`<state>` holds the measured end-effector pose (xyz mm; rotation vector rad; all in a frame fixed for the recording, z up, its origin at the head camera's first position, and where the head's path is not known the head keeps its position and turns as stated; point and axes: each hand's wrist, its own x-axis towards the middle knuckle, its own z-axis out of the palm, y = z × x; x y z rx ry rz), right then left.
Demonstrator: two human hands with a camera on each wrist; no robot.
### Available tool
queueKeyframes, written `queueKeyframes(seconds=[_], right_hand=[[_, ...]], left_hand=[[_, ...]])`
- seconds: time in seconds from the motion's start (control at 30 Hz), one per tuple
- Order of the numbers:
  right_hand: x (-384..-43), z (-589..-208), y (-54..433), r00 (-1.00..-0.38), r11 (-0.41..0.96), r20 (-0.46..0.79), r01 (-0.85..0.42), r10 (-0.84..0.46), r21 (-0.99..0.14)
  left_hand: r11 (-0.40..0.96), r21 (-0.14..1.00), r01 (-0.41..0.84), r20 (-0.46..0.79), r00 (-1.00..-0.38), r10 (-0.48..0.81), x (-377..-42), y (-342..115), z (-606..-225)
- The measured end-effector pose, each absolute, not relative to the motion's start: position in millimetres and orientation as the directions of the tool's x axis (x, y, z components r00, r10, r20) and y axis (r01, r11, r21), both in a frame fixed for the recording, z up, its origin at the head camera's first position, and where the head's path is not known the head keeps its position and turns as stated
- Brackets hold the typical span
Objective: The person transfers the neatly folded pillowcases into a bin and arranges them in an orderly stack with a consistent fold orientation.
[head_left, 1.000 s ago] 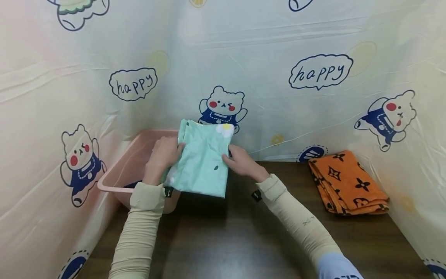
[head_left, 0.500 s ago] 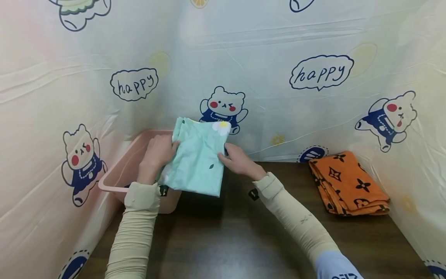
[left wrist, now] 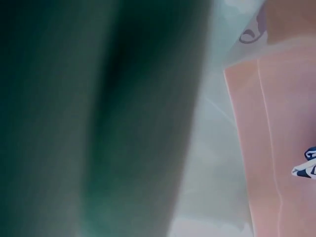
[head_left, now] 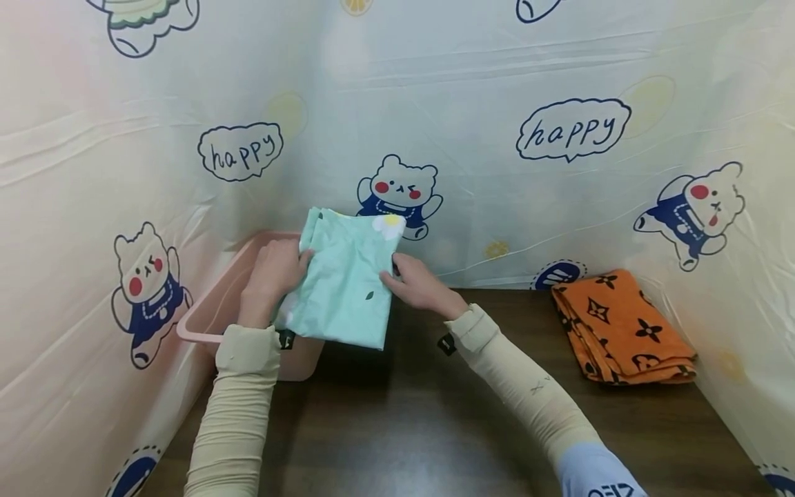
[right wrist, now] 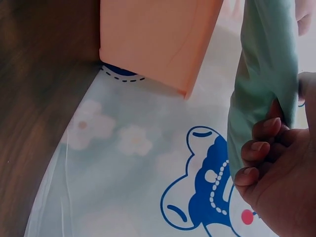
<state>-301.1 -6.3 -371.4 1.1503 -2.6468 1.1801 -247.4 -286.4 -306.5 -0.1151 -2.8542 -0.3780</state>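
Observation:
A folded mint-green cloth with white and yellow flowers and small dark leaves is held up off the table between both hands. My left hand grips its left edge, thumb on the near face. On the right edge, my right hand pinches the cloth, and the right wrist view shows the fingers curled behind the green fabric. Behind my left hand stands a pink plastic bin, partly hidden by the cloth and arm. The left wrist view is mostly filled by blurred green fabric, and the hand is hidden there.
An orange folded cloth with black motifs lies at the right of the dark wooden table. A patterned sheet with bears hangs around the back and sides. Some dark-and-white fabric shows inside the bin in the left wrist view.
Both hands have moved a little to the left with the green cloth, bringing it further across the bin. The bin and the orange cloth have stayed in place.

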Motion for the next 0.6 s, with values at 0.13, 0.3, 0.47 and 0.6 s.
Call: queueKeyframes(seconds=[0.13,0.3,0.47,0.6], right_hand=[[-300,-371,-10,-0.719,0.419,0.302,-0.636,-0.625,-0.648],[-298,-370,-12,-0.712,0.398,0.301,-0.634,-0.634,-0.663],[-299,-369,-14,-0.707,0.396,0.293,-0.635,-0.643,-0.664],[-298,-367,-16,-0.697,0.389,0.299,-0.645,-0.651,-0.658]], left_hand=[[0.963,0.247,0.106,0.273,-0.961,0.036,-247,-291,-306],[0.965,0.244,0.097,0.266,-0.963,0.03,-247,-295,-305],[0.964,0.248,0.096,0.262,-0.965,0.029,-248,-297,-303],[0.966,0.241,0.092,0.263,-0.964,0.026,-248,-300,-303]])
